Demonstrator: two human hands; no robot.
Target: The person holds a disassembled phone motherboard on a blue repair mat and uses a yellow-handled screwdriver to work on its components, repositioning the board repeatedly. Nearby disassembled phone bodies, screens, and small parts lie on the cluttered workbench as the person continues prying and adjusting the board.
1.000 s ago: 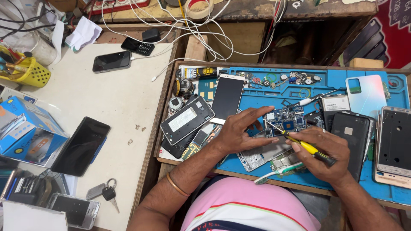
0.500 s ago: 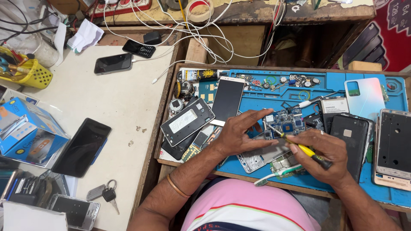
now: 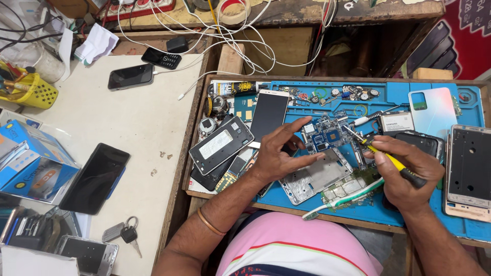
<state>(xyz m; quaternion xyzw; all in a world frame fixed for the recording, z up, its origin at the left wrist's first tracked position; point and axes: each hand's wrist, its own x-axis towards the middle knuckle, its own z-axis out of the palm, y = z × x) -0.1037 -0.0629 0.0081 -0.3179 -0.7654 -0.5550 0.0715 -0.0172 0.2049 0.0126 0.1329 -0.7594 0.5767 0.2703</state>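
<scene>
A blue work mat [image 3: 404, 97] carries a blue circuit board [image 3: 327, 135], a yellow-and-black screwdriver [image 3: 391, 161] (its tip silvery), a silver phone frame [image 3: 317, 176] and a white-and-green toothbrush [image 3: 342, 198].

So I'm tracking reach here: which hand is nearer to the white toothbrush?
Right. The right hand holds a yellow screwdriver directly above the white toothbrush, almost touching it; the left hand rests on the metal phone frame, farther left.

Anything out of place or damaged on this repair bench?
Nothing spilled. The mat is crowded with opened phones; one metal frame lies askew under the left hand, a toothbrush overhangs the mat's front edge. The right hand holds a screwdriver.
</scene>
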